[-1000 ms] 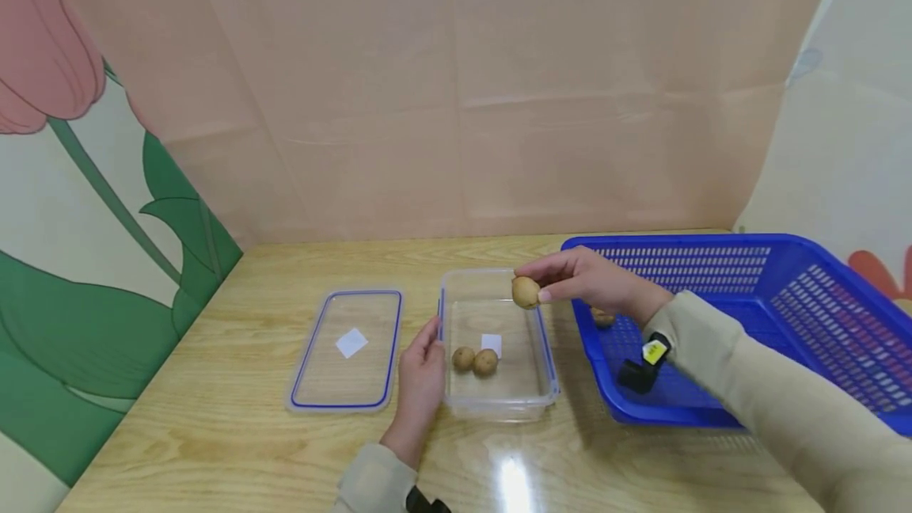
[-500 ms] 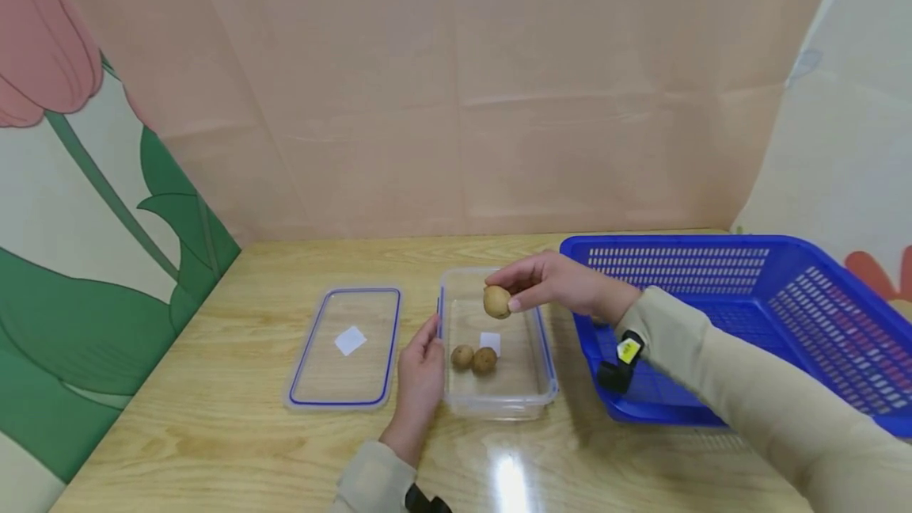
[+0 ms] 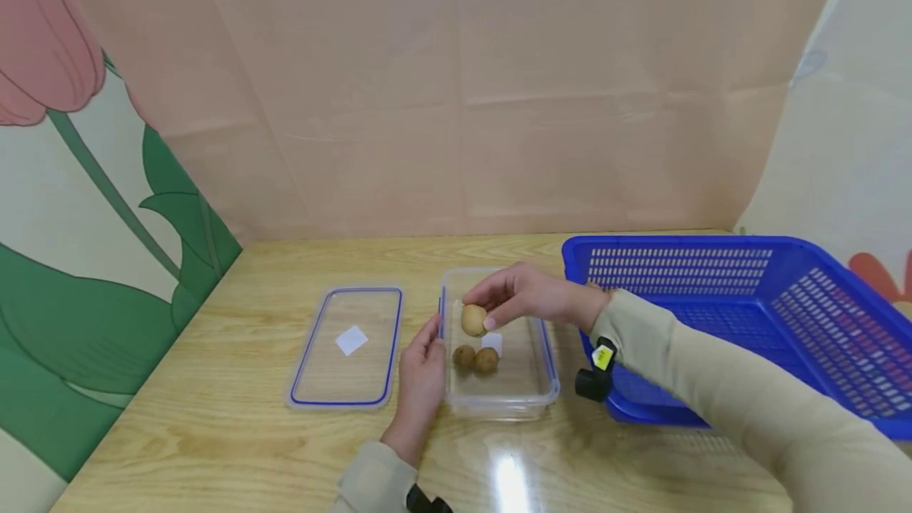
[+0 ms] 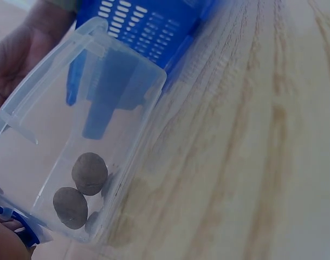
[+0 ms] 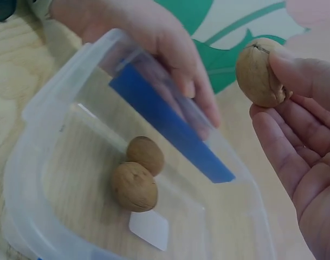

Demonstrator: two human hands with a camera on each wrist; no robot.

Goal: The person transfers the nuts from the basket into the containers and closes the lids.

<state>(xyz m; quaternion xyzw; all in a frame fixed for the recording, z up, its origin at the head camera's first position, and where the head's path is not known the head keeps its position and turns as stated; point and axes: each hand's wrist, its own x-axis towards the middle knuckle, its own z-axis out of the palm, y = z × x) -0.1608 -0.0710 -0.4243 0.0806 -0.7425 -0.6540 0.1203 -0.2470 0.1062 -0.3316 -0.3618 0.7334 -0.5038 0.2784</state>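
My right hand (image 3: 527, 295) pinches a walnut (image 3: 473, 321) between thumb and fingers, above the inside of a clear plastic container (image 3: 502, 402). In the right wrist view the pinched walnut (image 5: 260, 73) stands out above the rim, its seam showing. Two more walnuts, one lighter (image 5: 135, 187) and one behind it (image 5: 146, 156), lie side by side on the container floor near a white paper square (image 5: 149, 230). Along the container's left outer side rests my left hand (image 3: 422, 374), its extended fingers touching the wall by the blue-edged latch flap (image 5: 170, 122).
A lid (image 3: 345, 402) with a blue seal lies flat to the left, bearing a white paper square (image 3: 351, 340). On the right stands a large blue perforated basket (image 3: 684, 240), partly covered by my right forearm. A pinkish sheet (image 3: 456, 101) hangs behind the wooden table (image 3: 214, 434).
My right hand has carried the walnut leftward and lower, from the container's right rim to above the two walnuts. The left hand and the container have stayed put.
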